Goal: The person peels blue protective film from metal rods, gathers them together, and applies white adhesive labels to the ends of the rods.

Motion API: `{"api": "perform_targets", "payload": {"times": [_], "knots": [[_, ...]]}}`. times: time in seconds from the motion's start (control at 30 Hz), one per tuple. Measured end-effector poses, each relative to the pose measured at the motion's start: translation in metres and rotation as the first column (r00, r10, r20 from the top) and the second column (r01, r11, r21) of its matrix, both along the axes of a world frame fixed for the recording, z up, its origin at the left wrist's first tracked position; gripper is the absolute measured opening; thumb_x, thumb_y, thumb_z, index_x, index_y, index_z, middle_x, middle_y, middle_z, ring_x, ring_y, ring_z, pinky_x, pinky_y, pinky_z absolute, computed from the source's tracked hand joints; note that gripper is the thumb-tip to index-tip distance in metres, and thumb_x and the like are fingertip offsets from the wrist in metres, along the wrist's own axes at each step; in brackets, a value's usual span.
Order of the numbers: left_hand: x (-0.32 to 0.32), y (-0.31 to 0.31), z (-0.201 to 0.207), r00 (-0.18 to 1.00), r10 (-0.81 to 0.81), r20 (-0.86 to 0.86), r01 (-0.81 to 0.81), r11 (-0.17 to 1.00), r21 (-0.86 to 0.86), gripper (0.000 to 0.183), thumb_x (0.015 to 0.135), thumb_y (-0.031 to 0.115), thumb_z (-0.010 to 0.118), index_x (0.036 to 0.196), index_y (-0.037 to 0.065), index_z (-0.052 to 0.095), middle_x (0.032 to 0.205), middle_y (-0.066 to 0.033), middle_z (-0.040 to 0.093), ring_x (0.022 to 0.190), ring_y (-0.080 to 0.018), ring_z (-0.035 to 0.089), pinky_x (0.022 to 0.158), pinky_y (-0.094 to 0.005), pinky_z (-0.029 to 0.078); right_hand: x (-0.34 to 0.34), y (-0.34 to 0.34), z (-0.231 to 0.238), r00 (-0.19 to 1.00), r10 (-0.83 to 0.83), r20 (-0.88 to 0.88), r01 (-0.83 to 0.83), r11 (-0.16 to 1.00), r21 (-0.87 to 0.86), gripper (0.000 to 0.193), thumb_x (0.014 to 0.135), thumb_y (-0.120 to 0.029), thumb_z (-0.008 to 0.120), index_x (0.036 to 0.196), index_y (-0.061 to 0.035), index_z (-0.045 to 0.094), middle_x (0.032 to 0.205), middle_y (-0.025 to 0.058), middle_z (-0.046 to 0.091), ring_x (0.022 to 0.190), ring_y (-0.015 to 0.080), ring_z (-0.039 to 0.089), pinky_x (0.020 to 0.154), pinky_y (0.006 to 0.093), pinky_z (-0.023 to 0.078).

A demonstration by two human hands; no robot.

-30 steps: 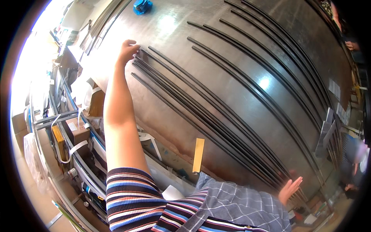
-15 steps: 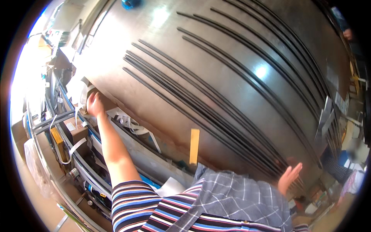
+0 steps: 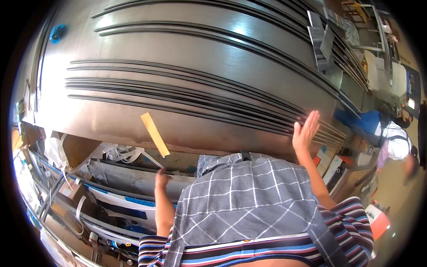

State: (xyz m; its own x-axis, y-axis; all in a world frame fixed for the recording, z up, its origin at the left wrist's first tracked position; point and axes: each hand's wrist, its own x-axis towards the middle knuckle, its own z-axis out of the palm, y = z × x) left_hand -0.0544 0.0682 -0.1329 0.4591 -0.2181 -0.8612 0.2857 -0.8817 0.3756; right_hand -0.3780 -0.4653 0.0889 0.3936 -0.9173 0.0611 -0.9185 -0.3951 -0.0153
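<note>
Several long dark strips (image 3: 133, 93) lie side by side on a smooth metal table (image 3: 187, 66). My right hand (image 3: 306, 131) is open over their right-hand ends, fingers stretched out; whether it touches them I cannot tell. Low at the near edge, my left hand (image 3: 162, 179) hovers by a grey trough (image 3: 129, 173), its fingers blurred and partly hidden. A flat yellow strip (image 3: 155, 135) lies slantwise between the dark strips and the trough, sticking out past the table's near edge.
More dark strips (image 3: 147, 30) lie farther back. Grey metal pieces (image 3: 322, 44) rest across some at the right. A round blue object (image 3: 58, 33) sits far left. White bands (image 3: 126, 153) tangle in the trough. A person (image 3: 396, 138) is at the right.
My view has swung round, so the strips now run more across it. My left hand has come back from the white bands at the far left toward my body. My right hand stays near the strip ends.
</note>
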Motion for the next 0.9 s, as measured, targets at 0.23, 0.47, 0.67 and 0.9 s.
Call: {"api": "perform_targets", "payload": {"times": [0.23, 0.47, 0.67, 0.9], "knots": [[-0.115, -0.038, -0.048, 0.959, -0.067, -0.275, 0.024, 0.988, -0.155, 0.055, 0.085, 0.041, 0.063, 0.117, -0.004, 0.059, 0.116, -0.0199, 0.063, 0.108, -0.0267, 0.059, 0.094, -0.0334, 0.044, 0.009, -0.010, -0.003, 1.000, -0.003, 0.024, 0.003, 1.000, -0.015, 0.082, 0.092, -0.055, 0.038, 0.148, -0.0001, 0.015, 0.155, 0.0204, 0.015, 0.145, 0.0335, 0.010, 0.114, 0.0527, 0.004], [-0.129, -0.189, 0.114, 0.931, -0.138, -0.336, 0.121, 0.990, -0.071, 0.046, 0.092, 0.041, 0.054, 0.101, -0.004, 0.063, 0.091, -0.0136, 0.065, 0.082, -0.0216, 0.063, 0.072, -0.0305, 0.048, 0.004, -0.014, -0.002, 0.927, 0.027, 0.374, -0.106, 0.976, 0.190, 0.082, 0.095, -0.059, 0.030, 0.148, 0.0007, 0.013, 0.155, 0.0205, 0.014, 0.145, 0.0343, 0.009, 0.114, 0.0527, 0.002], [-0.175, -0.203, 0.134, 0.959, 0.278, -0.060, -0.276, 0.960, 0.039, 0.037, 0.095, 0.033, 0.053, 0.088, -0.001, 0.063, 0.071, -0.0064, 0.063, 0.058, -0.0141, 0.059, 0.053, -0.0253, 0.046, -0.149, -0.079, 0.007, 0.996, 0.009, 0.090, -0.017, 0.996, 0.085, 0.065, 0.089, -0.037, 0.059, 0.141, -0.0062, 0.037, 0.145, 0.0184, 0.037, 0.140, 0.0324, 0.025, 0.113, 0.0561, 0.010], [-0.205, -0.245, 0.148, 0.610, 0.384, 0.693, -0.193, 0.920, -0.340, 0.007, 0.087, 0.008, 0.062, 0.090, 0.002, 0.061, 0.081, -0.0036, 0.061, 0.071, -0.0109, 0.056, 0.066, -0.0262, 0.049, -0.223, -0.137, 0.012, 0.936, 0.293, 0.198, -0.327, 0.930, 0.170, 0.039, 0.087, -0.041, 0.060, 0.097, -0.0035, 0.060, 0.090, 0.0131, 0.063, 0.087, 0.0339, 0.056, 0.080, 0.0431, 0.043]]}}
